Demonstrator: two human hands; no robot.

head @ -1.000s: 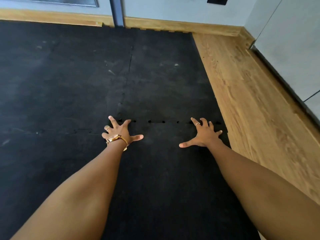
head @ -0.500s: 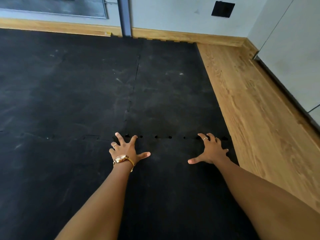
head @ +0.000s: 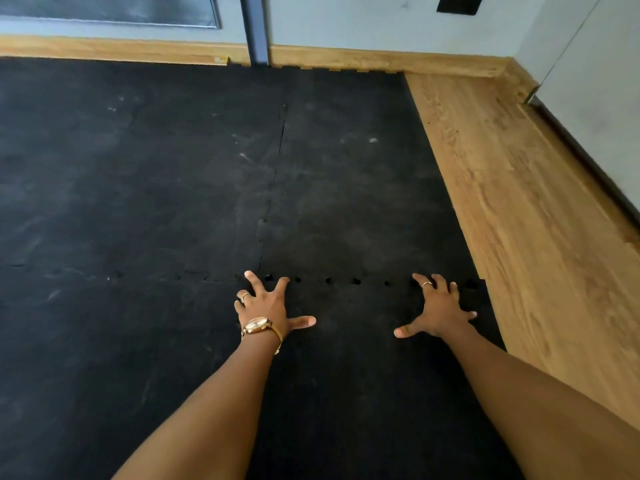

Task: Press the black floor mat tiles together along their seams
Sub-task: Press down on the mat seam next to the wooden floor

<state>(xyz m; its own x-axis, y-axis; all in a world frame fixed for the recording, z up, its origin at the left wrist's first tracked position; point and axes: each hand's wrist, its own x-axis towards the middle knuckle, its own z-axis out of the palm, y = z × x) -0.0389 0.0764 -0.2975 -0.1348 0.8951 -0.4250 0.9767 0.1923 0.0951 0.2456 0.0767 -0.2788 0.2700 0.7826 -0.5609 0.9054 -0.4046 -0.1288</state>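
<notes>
Left hand: the left hand (head: 268,306) lies flat on the near tile (head: 346,393), fingers spread wide, gripping nothing; a gold watch (head: 258,325) circles the wrist and a ring sits on one finger.
Right hand: the right hand (head: 440,308) rests well to the right of the left one on the same tile, fingers splayed and a little arched, thumb pointing left, holding nothing; it too wears a ring.
Seam: the seam (head: 343,280) runs left to right just beyond both sets of fingertips, the tips touching or nearly touching it; small dark gaps dot the line between the two hands.
Far tile: the far tile (head: 349,188) lies on the far side of that seam, directly ahead of the hands.
Second seam: a lengthwise seam (head: 273,188) runs from the far wall toward the left hand, meeting the cross seam just beside its fingers.
Mat: the black floor mat (head: 121,202) covers the left and centre of the scene.
Floor: bare wood floor (head: 536,220) flanks the mat's right edge, near the right hand.
Wall: a wood baseboard (head: 381,60) lines the far wall.
</notes>
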